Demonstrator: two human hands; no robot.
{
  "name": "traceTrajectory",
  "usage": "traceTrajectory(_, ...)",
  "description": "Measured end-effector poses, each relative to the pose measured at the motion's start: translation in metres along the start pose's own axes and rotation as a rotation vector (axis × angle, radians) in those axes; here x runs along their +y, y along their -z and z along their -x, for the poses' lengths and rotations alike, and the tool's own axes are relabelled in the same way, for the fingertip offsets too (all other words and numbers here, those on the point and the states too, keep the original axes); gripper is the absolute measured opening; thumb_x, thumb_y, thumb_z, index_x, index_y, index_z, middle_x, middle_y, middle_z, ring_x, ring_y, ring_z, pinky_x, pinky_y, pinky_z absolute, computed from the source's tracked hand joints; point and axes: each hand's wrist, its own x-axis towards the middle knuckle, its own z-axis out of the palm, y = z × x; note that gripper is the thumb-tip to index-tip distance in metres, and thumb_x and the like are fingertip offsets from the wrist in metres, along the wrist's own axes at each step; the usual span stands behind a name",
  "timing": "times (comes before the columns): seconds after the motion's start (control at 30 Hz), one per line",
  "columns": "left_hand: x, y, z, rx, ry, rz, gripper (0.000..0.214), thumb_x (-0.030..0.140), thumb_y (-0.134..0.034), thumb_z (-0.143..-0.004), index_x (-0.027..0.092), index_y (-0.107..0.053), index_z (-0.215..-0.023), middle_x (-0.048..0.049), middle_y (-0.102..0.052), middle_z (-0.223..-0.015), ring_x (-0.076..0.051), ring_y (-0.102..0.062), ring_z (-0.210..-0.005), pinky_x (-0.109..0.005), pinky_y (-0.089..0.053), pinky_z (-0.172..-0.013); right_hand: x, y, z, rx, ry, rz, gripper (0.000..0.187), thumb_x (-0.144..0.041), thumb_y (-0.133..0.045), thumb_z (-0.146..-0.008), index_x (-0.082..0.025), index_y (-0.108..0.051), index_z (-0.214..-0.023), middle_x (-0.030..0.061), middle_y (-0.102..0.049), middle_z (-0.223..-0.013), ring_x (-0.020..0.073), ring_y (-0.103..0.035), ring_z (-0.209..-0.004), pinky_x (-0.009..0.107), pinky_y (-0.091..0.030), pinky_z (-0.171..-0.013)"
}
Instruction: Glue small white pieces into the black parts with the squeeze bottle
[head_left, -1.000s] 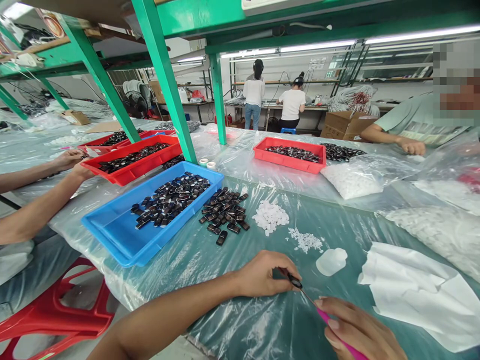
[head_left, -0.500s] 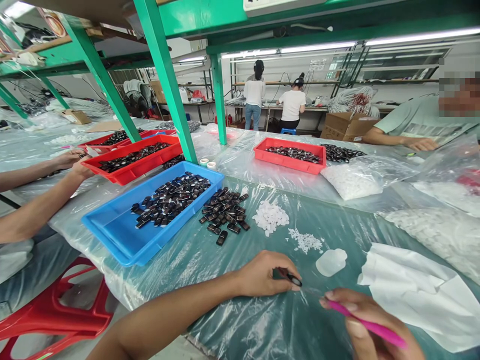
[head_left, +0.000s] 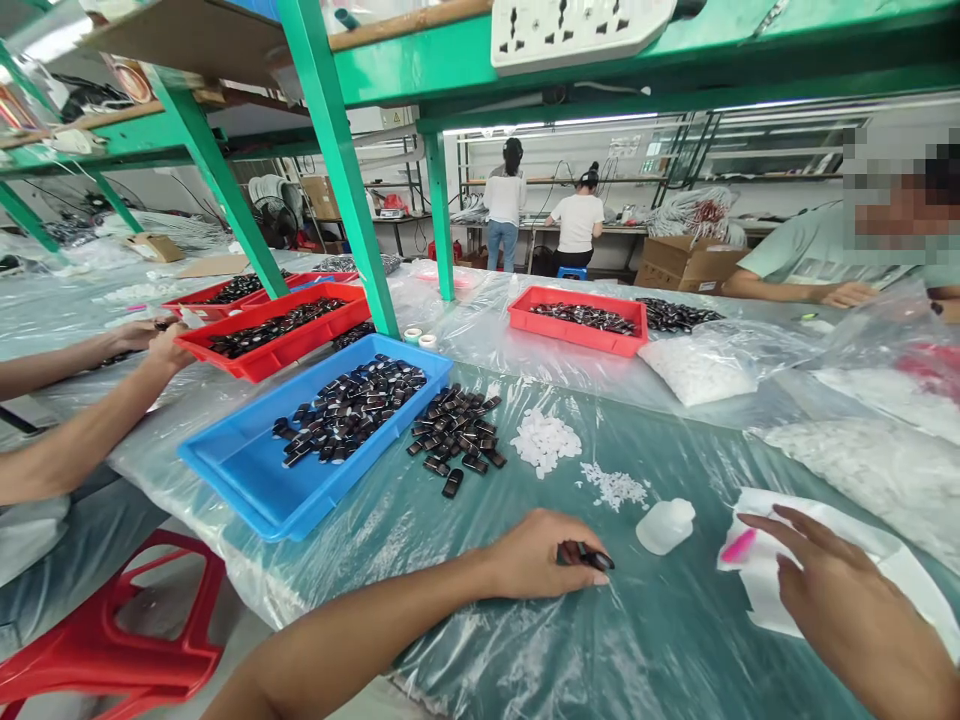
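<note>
My left hand [head_left: 529,555] rests on the table, thumb and fingers closed on a small black plastic piece [head_left: 592,556]. My right hand [head_left: 862,610] is over a white sheet [head_left: 761,595], fingers stretched apart and holding nothing. Beside its fingertips lies a pink pen-like tool [head_left: 739,547] on the sheet, partly visible. Between the hands sits a translucent whitish lump [head_left: 666,527]. Farther back are tiny white bits [head_left: 615,487], a heap of white flat pieces [head_left: 546,442] and a pile of black pieces [head_left: 457,430].
A blue tray [head_left: 232,490] of black pieces stands at left, red trays [head_left: 577,341] behind. Plastic bags of white pieces [head_left: 697,370] lie at right. A green post [head_left: 341,170] rises from the table. A co-worker's arms [head_left: 82,430] reach in at left; another person sits opposite.
My right hand has moved right, opened and let go of the pink tool, which now lies on the white sheet. My left hand still holds the black piece. The view has shifted slightly.
</note>
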Motion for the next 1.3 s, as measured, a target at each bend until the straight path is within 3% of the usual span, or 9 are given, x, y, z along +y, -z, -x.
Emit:
traceTrajectory(0.1,-0.002,-0.001,0.001,-0.009,-0.019,0.0,0.027,0.032,-0.061,-0.081,0.014,-0.067,-0.1,-0.0084,-0.07,-0.094,-0.017,-0.065,-0.083,-0.023,-0.05,-0.072,-0.024,0.003,-0.001,-0.071,-0.056,0.2,0.035,-0.039,-0.046,-0.081,-0.032,-0.063,-0.11,0.0058,-0.064,-0.111,0.0262,-0.065,-0.084,0.031,-0.046,-0.041)
traceTrajectory(0.17,-0.004,-0.003,0.002,-0.029,-0.036,-0.003,0.026,0.031,-0.06,-0.081,0.014,-0.067,-0.099,-0.0082,-0.07,-0.092,-0.016,-0.065,-0.082,-0.022,-0.05,-0.07,-0.056,0.002,-0.003,-0.098,-0.09,0.009,0.033,-0.041,-0.046,-0.084,-0.033,-0.061,-0.113,0.0031,-0.062,-0.115,0.0214,-0.065,-0.09,0.023,-0.047,-0.038)
traceTrajectory(0.23,-0.005,-0.005,0.002,-0.043,-0.048,-0.018,0.025,0.029,-0.059,-0.081,0.014,-0.067,-0.099,-0.0073,-0.07,-0.089,-0.016,-0.065,-0.08,-0.021,-0.05,-0.069,-0.089,-0.005,-0.008,-0.227,0.021,-0.1,0.031,-0.039,-0.049,-0.085,-0.032,-0.06,-0.113,0.0026,-0.064,-0.11,0.0186,-0.065,-0.089,0.02,-0.048,-0.042)
traceTrajectory(0.37,-0.006,-0.008,0.002,-0.047,-0.091,-0.103,0.022,0.023,-0.061,-0.077,0.015,-0.067,-0.097,-0.0049,-0.07,-0.086,-0.015,-0.065,-0.077,-0.02,-0.049,-0.069,-0.132,-0.04,-0.029,-0.486,0.15,-0.048,0.026,-0.026,-0.042,-0.089,-0.027,-0.064,-0.102,0.0022,-0.066,-0.102,0.0195,-0.063,-0.093,0.031,-0.05,-0.074)
traceTrajectory(0.6,-0.006,-0.01,0.004,-0.077,-0.068,-0.133,0.024,0.024,-0.062,-0.076,0.016,-0.067,-0.098,-0.0044,-0.07,-0.087,-0.016,-0.066,-0.076,-0.021,-0.05,-0.07,-0.135,-0.121,-0.063,-0.495,0.066,-0.052,0.023,-0.019,-0.045,-0.085,-0.023,-0.065,-0.097,0.0063,-0.067,-0.093,0.0223,-0.061,-0.089,0.031,-0.044,-0.072)
traceTrajectory(0.73,-0.003,-0.009,0.005,-0.094,-0.081,-0.162,0.024,0.025,-0.063,-0.076,0.017,-0.067,-0.098,-0.0048,-0.07,-0.087,-0.016,-0.066,-0.077,-0.021,-0.05,-0.069,-0.129,-0.14,-0.062,-0.477,0.01,-0.137,0.019,-0.018,-0.048,-0.082,-0.023,-0.065,-0.09,0.0049,-0.067,-0.089,0.0204,-0.061,-0.085,0.029,-0.042,-0.071)
traceTrajectory(0.87,-0.002,-0.007,0.005,-0.065,-0.099,-0.148,0.024,0.026,-0.061,-0.078,0.016,-0.066,-0.099,-0.0054,-0.07,-0.089,-0.016,-0.066,-0.078,-0.021,-0.049,-0.07,-0.125,-0.134,-0.059,-0.438,-0.074,-0.279,0.024,-0.022,-0.044,-0.085,-0.021,-0.066,-0.094,0.0055,-0.067,-0.095,0.0191,-0.062,-0.082,0.03,-0.044,-0.072)
traceTrajectory(1.1,0.005,-0.004,0.005,0.072,-0.039,-0.08,0.023,0.029,-0.056,-0.081,0.014,-0.066,-0.096,-0.0051,-0.069,-0.086,-0.014,-0.061,-0.071,-0.02,-0.043,-0.059,-0.122,-0.093,-0.04,-0.359,-0.234,-0.578,0.031,-0.039,-0.048,-0.087,-0.019,-0.069,-0.098,0.006,-0.07,-0.095,0.0182,-0.066,-0.078,0.03,-0.053,-0.071)
traceTrajectory(1.3,0.007,-0.005,0.003,0.201,-0.061,0.01,0.025,0.035,-0.051,-0.086,0.013,-0.062,-0.088,-0.0018,-0.06,-0.072,-0.012,-0.054,-0.065,-0.021,-0.042,-0.062,-0.119,-0.07,-0.006,-0.127,-0.392,-0.68,0.025,-0.036,-0.058,-0.082,-0.021,-0.071,-0.097,0.0072,-0.07,-0.1,0.022,-0.067,-0.086,0.036,-0.055,-0.076)
